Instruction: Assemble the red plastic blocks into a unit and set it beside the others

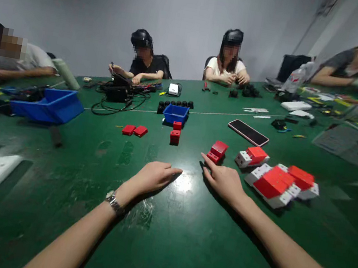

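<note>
The green table point(166, 251) is scuffed and glossy, with a pale wall point(186, 7) behind and people seated around it. Both forearms reach inward across it. The left hand point(153, 177) is empty, its index finger extended, the other fingers curled together. The right hand point(225, 183), fingers slightly apart, points up beside the red block point(218, 150).

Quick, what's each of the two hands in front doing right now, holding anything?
Left hand: open, holding nothing, over the green table.
Right hand: open and empty, fingers close to a red block.
</note>
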Demonstrator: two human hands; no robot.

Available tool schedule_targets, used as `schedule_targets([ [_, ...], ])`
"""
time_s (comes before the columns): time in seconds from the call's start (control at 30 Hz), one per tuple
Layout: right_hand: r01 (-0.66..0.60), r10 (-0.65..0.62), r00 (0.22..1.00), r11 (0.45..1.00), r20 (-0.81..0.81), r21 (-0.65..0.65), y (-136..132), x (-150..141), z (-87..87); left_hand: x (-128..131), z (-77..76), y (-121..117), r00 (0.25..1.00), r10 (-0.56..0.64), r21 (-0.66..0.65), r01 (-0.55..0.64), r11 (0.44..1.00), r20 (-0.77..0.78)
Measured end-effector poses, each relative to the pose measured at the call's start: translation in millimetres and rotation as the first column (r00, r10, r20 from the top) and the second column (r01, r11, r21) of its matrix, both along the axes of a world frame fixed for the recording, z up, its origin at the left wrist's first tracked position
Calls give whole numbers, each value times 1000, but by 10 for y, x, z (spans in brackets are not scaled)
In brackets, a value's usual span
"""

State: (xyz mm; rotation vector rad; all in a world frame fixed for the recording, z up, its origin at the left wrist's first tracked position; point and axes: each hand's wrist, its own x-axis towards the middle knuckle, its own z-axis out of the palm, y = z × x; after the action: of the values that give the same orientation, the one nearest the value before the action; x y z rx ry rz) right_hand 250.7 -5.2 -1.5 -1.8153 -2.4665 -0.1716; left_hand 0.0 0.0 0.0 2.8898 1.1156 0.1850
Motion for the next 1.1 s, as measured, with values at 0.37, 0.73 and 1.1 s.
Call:
schedule_targets([
  [0.37, 10, -11, 1000, 997, -19, -75, 27, 17, 32, 7, -3, -11, 1000, -8, 3, 8, 1000, 26],
  [0.73, 81, -86, 961, 996, -262, -30, 37, 86, 9, 8, -17, -7, 999, -15, 25, 15, 1000, 28],
  [1.1, 97, -106, 991, 990, -86, -106, 52, 34, 22, 18, 1, -9, 999, -8, 12, 7, 1000, 39],
])
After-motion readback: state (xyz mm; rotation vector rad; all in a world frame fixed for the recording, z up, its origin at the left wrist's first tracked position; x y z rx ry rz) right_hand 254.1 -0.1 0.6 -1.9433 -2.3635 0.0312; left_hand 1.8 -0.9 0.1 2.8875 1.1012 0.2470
